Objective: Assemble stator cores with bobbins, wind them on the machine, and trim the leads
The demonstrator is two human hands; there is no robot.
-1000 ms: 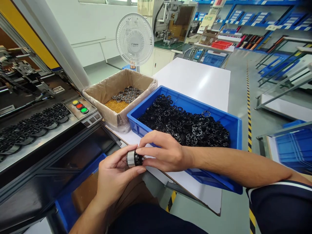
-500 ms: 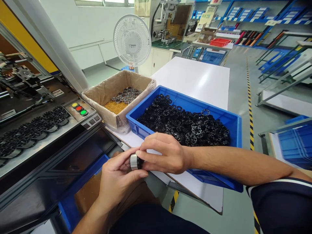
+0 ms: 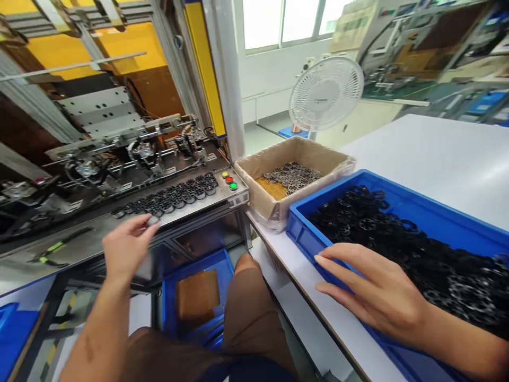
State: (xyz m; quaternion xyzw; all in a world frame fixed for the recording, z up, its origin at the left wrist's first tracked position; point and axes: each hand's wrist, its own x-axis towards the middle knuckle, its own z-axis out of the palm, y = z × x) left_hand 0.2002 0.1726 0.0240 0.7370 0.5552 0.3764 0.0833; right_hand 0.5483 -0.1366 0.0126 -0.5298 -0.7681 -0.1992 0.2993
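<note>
My left hand (image 3: 128, 245) is at the machine's metal front ledge, with thumb and fingers closed on a small round metal-and-black ring part (image 3: 152, 219). It is at the near left end of several similar black ring parts (image 3: 175, 195) lined up along the ledge. My right hand (image 3: 374, 289), slightly blurred, hovers by the near wall of a blue bin (image 3: 306, 233). Its fingers are stretched out and hold nothing. Inside that bin lies a heap of black slotted discs (image 3: 366, 223).
A plastic-lined cardboard box (image 3: 262, 204) with metal rings stands beside the bin on the white table (image 3: 433, 143). Green-handled pliers (image 3: 55, 249) lie on the ledge, left of my left hand. The button panel (image 3: 229, 181) and a fan (image 3: 326, 95) are farther back. A lower blue crate (image 3: 170, 297) sits near my legs.
My view has turned left toward the machine. My hands, together on the ring part before, have parted: the left carried it to the ledge, while the right let go and opened beside the bin.
</note>
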